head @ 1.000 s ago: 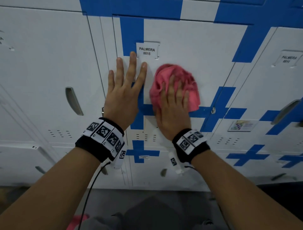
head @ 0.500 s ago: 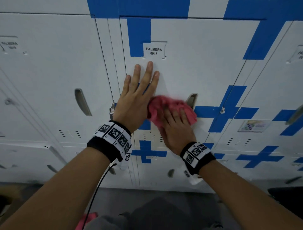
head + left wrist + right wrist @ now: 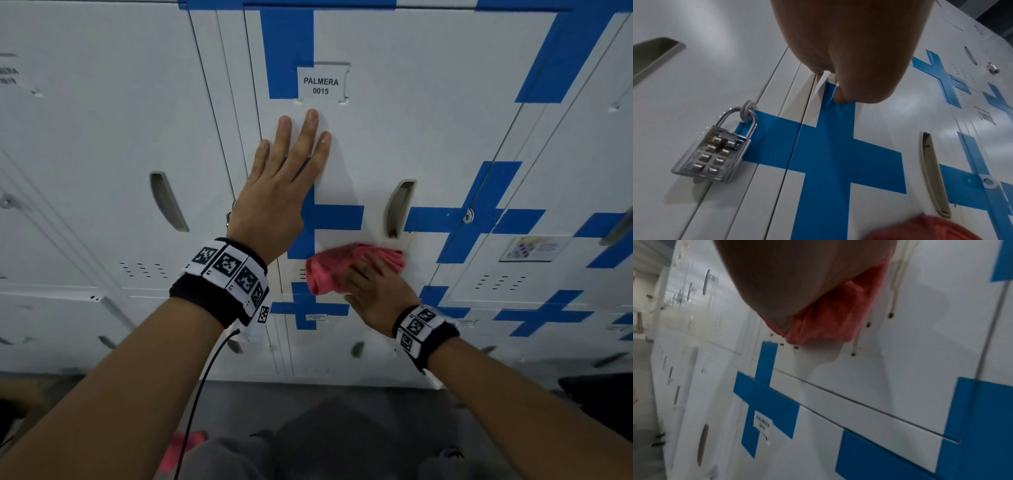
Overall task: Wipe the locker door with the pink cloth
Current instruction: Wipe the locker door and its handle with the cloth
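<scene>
The white locker door (image 3: 428,137) with blue tape crosses carries the label PALMERA 0015 (image 3: 321,85). My left hand (image 3: 291,161) lies flat on it below the label, fingers straight and spread; the left wrist view shows its palm (image 3: 838,40) against the door. Lower down, just under the recessed handle (image 3: 399,209), my right hand (image 3: 370,281) presses the bunched pink cloth (image 3: 329,270) onto the door with bent fingers gripping it. In the right wrist view the cloth (image 3: 834,321) bulges out beneath the palm (image 3: 797,272).
A silver combination padlock (image 3: 715,151) hangs on the hasp at the door's left edge. Neighbouring lockers (image 3: 102,137) stand on both sides and below. Vent slots (image 3: 500,281) run along the lower door parts. A pink object (image 3: 185,448) lies on the dark floor.
My right hand has dragged the cloth down from beside the label to below the handle, and the cloth has bunched up. The left hand has stayed flat on the door.
</scene>
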The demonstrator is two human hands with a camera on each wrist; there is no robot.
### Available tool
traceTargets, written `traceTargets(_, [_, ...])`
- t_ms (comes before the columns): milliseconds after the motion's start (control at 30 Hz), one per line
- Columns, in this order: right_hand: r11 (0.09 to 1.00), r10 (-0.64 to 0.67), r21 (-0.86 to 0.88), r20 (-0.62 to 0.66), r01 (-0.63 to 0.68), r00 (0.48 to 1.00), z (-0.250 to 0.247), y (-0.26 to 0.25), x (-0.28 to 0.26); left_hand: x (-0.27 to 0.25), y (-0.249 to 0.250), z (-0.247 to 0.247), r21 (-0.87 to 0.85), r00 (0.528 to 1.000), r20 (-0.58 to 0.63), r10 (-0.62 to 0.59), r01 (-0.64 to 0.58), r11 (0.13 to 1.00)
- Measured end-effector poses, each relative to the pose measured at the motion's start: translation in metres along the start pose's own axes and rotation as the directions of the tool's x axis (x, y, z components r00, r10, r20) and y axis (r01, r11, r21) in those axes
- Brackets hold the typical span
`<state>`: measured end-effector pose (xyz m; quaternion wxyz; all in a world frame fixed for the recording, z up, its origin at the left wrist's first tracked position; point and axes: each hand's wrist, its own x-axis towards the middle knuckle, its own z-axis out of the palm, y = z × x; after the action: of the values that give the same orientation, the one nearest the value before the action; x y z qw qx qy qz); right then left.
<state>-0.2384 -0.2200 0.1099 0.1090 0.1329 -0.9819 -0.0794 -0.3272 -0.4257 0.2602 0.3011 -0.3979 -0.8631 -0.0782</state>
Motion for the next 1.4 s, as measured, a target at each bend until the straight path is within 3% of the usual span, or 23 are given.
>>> traceTargets(100, [0.997, 0.064, -0.026, -0.087, -0.067, 0.994, -0.016, 0.0, -0.006, 0.0, 0.003, 0.001, -0.022, 1.0, -0.006, -0.006, 0.006, 1.0])
traceTargets(200, [0.976, 0.208, 0.092, -0.098, -0.2, 0.973, -0.021, -0.028, 0.01, 0.004, 0.012, 0.003, -0.047, 1.0, -0.006, -0.021, 0.021, 0.999])
traceTargets(267, [0.98, 0.176, 0.092, -0.007, -0.175, 0.984, -0.012, -0.047, 0.024, 0.004, 0.012, 0.003, -0.05, 1.0, -0.003, -0.029, 0.028, 0.998])
traceTargets(367, [0.999, 0.031, 0.028, 0.095, -0.033, 0.995, 0.002, -0.04, 0.025, 0.002, 0.005, 0.001, -0.043, 1.0, 0.006, -0.018, 0.019, 0.999])
traceTargets(500, [0.999, -0.054, 0.002, 0.094, 0.054, 0.994, 0.011, 0.002, -0.005, 0.002, 0.003, 0.001, -0.04, 1.0, 0.006, -0.015, 0.015, 0.999])
traceTargets(633, [0.994, 0.024, -0.113, 0.148, -0.007, 0.989, 0.001, 0.035, -0.038, 0.002, 0.006, 0.008, -0.026, 0.999, -0.032, -0.028, 0.027, 0.999])
traceTargets(733, [0.974, 0.072, -0.222, 0.073, -0.054, 0.995, -0.024, 0.061, -0.052, 0.003, 0.016, 0.009, -0.019, 0.994, -0.084, -0.064, 0.063, 0.998])
traceTargets(900, [0.978, 0.139, -0.167, 0.058, -0.128, 0.989, -0.025, 0.064, -0.056, 0.01, 0.047, 0.014, 0.052, 0.989, -0.124, -0.08, 0.087, 0.995])
traceTargets(1133, [0.97, 0.237, -0.084, 0.118, -0.228, 0.964, -0.003, 0.051, -0.058, 0.011, 0.051, 0.032, 0.168, 0.998, 0.019, -0.057, 0.053, 0.984])
traceTargets(1266, [0.941, 0.336, 0.049, -0.045, -0.334, 0.941, -0.011, 0.047, -0.058, 0.012, 0.051, 0.037, 0.179, 0.997, 0.028, -0.072, 0.066, 0.982])
traceTargets(1400, [0.916, 0.398, 0.175, -0.28, -0.361, 0.874, -0.049, 0.041, -0.028, 0.01, 0.052, 0.037, 0.178, 0.997, 0.039, -0.073, 0.065, 0.982])
